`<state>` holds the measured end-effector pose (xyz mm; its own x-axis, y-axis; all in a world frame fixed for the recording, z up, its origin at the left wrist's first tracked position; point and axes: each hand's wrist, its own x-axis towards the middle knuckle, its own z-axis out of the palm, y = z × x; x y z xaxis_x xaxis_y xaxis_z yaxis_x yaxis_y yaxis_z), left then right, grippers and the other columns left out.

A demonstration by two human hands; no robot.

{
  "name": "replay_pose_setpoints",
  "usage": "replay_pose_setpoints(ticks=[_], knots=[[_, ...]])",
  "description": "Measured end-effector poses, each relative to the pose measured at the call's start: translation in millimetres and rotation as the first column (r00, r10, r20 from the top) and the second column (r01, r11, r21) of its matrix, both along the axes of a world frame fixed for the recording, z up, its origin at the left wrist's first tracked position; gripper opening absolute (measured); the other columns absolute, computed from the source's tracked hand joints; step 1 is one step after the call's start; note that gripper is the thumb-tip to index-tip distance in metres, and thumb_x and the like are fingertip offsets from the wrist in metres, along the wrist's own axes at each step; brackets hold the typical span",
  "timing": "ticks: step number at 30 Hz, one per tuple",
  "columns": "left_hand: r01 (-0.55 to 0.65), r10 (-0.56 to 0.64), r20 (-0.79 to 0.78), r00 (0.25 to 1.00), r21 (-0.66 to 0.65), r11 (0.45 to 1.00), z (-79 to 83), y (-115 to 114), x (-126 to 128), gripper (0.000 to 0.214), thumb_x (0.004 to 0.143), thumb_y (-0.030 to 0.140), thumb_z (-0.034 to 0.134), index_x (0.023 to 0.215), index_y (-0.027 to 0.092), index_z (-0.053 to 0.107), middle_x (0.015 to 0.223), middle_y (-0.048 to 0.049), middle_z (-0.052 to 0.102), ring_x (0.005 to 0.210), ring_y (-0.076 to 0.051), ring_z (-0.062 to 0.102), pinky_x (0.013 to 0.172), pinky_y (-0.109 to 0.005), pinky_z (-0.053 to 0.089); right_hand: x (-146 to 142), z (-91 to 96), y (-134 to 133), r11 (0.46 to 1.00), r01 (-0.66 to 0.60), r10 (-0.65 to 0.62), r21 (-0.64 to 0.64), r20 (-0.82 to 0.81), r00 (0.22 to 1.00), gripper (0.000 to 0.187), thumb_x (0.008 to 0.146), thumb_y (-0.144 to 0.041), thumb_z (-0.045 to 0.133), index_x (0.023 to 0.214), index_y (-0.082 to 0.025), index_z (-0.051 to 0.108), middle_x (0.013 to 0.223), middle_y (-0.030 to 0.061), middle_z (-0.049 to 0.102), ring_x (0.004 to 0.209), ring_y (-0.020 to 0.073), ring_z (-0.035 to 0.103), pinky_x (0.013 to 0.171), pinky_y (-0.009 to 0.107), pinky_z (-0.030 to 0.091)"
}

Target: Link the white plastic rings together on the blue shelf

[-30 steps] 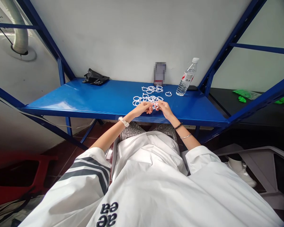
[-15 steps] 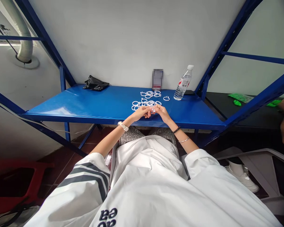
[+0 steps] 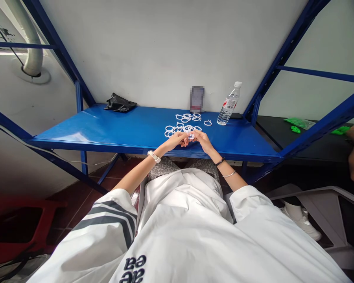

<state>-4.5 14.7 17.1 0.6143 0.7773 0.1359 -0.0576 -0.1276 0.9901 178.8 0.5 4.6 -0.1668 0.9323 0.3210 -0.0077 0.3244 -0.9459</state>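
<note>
1. We see a water bottle (image 3: 228,105) upright at the back of the blue shelf (image 3: 120,127).
2. A black bag (image 3: 120,103) lies near its far left corner.
3. Green pieces (image 3: 301,122) lie on the black surface (image 3: 274,125) beside.

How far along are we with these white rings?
Done: cannot tell; far rings, near rings and a lone ring lie loose on the blue shelf. In hand: left hand and right hand pinch the held ring between them. Left: possibly the near rings.
</note>
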Motion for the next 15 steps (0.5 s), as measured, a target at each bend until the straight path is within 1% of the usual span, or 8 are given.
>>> replay_pose_setpoints(ticks=[2,5,9,15], knots=[[0.01,-0.01,0.006,1.0,0.006,1.0,-0.3,0.3,-0.2,0.061,0.083,0.068,0.071,0.062,0.017,0.047,0.062,-0.0035,0.061,0.057,-0.009,0.057,0.051,-0.021,0.037,0.3,1.2,-1.4,1.0,-0.008,0.007,-0.004,-0.003,1.0,0.06,0.071,-0.08,0.073,0.08,-0.021,0.069,0.076,0.0008,0.064,0.071,0.0155,0.062,0.069,0.03,0.052],[0.016,-0.016,0.009,1.0,0.014,1.0,-2.6,2.1,-0.6,0.06,0.085,0.068,0.069,0.062,0.017,0.047,0.063,-0.0034,0.061,0.058,-0.009,0.057,0.052,-0.021,0.039,0.8,3.3,-4.3,1.0,-0.012,0.012,0.0,0.012,1.0,0.056,0.073,-0.077,0.074,0.077,-0.022,0.067,0.075,0.0014,0.065,0.073,0.0163,0.063,0.071,0.031,0.054],[0.016,-0.016,0.001,1.0,0.011,1.0,-6.1,5.1,-1.5,0.058,0.088,0.067,0.066,0.063,0.017,0.05,0.064,-0.0036,0.061,0.059,-0.009,0.057,0.053,-0.022,0.04,1.6,5.8,-7.6,0.999,-0.034,0.034,-0.01,0.017,0.999,0.05,0.076,-0.072,0.073,0.076,-0.022,0.066,0.079,0.0028,0.068,0.076,0.0175,0.064,0.073,0.031,0.055],[0.028,-0.029,0.017,0.999,0.025,0.999,-8.2,6.3,-2.8,0.06,0.086,0.07,0.067,0.066,0.016,0.053,0.066,-0.0031,0.061,0.059,-0.009,0.057,0.052,-0.021,0.038,1.4,8.2,-9.8,0.998,-0.062,0.062,-0.007,0.005,0.998,0.046,0.075,-0.067,0.075,0.075,-0.022,0.063,0.085,0.0026,0.069,0.076,0.0165,0.061,0.073,0.031,0.054]])
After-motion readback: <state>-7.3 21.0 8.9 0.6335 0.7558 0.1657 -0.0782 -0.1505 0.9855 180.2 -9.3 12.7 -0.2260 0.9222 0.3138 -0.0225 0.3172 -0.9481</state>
